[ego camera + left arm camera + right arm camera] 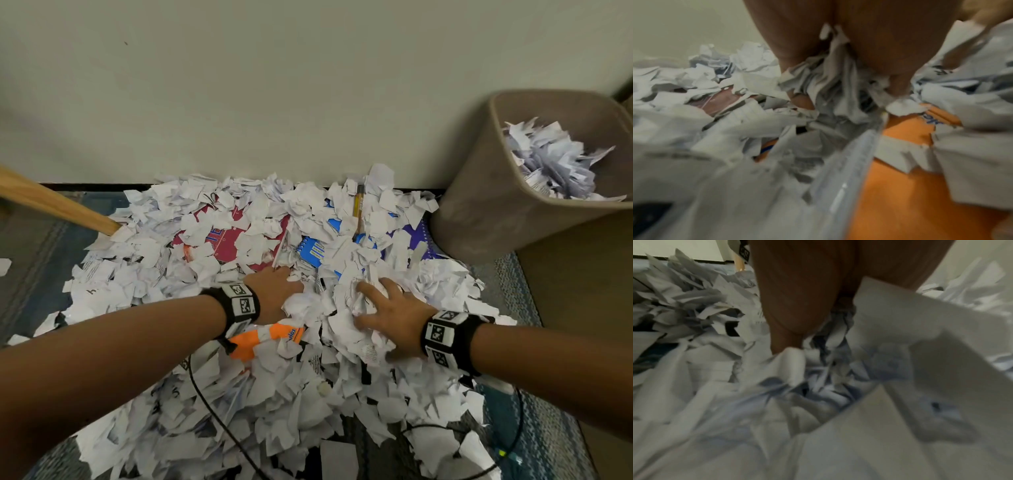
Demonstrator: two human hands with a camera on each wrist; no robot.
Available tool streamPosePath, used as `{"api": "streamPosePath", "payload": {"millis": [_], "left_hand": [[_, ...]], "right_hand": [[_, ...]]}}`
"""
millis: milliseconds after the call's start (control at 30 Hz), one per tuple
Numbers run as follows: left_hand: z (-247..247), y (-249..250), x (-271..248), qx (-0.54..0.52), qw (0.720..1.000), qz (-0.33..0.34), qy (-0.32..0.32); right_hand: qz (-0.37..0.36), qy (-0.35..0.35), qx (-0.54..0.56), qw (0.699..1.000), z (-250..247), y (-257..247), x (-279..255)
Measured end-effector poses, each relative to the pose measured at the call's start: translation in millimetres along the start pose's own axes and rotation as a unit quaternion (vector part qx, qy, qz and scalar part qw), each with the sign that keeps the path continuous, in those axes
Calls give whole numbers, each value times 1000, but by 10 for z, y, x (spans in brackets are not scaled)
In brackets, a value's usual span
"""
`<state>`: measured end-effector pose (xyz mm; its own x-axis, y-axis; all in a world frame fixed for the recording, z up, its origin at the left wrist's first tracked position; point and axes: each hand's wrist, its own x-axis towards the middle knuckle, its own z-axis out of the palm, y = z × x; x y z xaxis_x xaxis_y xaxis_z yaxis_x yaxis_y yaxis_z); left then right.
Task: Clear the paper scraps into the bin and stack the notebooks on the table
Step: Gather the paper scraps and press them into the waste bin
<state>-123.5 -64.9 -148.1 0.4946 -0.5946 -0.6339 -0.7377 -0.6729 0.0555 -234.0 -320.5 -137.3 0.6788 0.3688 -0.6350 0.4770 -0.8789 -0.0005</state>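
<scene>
A wide heap of white paper scraps (pixel 260 394) covers the floor. Half buried in it are a red notebook (pixel 227 241), a small blue notepad (pixel 311 250), a purple spiral notebook (pixel 419 240) and an orange notebook (pixel 253 341). My left hand (pixel 291 284) digs into the heap beside the orange notebook (pixel 910 162), and its fingers (pixel 797 100) curl round a bunch of scraps (pixel 828 84). My right hand (pixel 370 301) lies just to its right, fingers spread and curling into crumpled scraps (pixel 830 340). The brown bin (pixel 479 192) stands at the right, with scraps (pixel 555 164) inside.
A slanting wooden leg (pixel 58 205) enters the heap at the left. A yellow marker (pixel 358 205) lies among the scraps near the wall. Black cables (pixel 212 404) run over the paper below my arms. Blue patterned rug (pixel 534 428) shows around the heap.
</scene>
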Motion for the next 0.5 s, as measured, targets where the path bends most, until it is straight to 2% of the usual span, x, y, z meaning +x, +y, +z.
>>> {"api": "streamPosePath", "payload": {"millis": [100, 167, 300, 400, 500], "left_hand": [[-80, -34, -6, -74, 997, -5, 23], [-141, -57, -24, -126, 990, -4, 62], [-300, -99, -57, -226, 963, -26, 145], [-393, -150, -44, -249, 954, -51, 159], [-413, -192, -16, -244, 956, -62, 149]], "right_hand": [[-33, 18, 20, 999, -93, 98, -4], [-42, 20, 55, 997, -154, 174, 4], [-16, 86, 179, 980, -306, 291, -6], [49, 147, 279, 948, -482, 358, -10], [139, 152, 350, 914, -593, 437, -16]]}}
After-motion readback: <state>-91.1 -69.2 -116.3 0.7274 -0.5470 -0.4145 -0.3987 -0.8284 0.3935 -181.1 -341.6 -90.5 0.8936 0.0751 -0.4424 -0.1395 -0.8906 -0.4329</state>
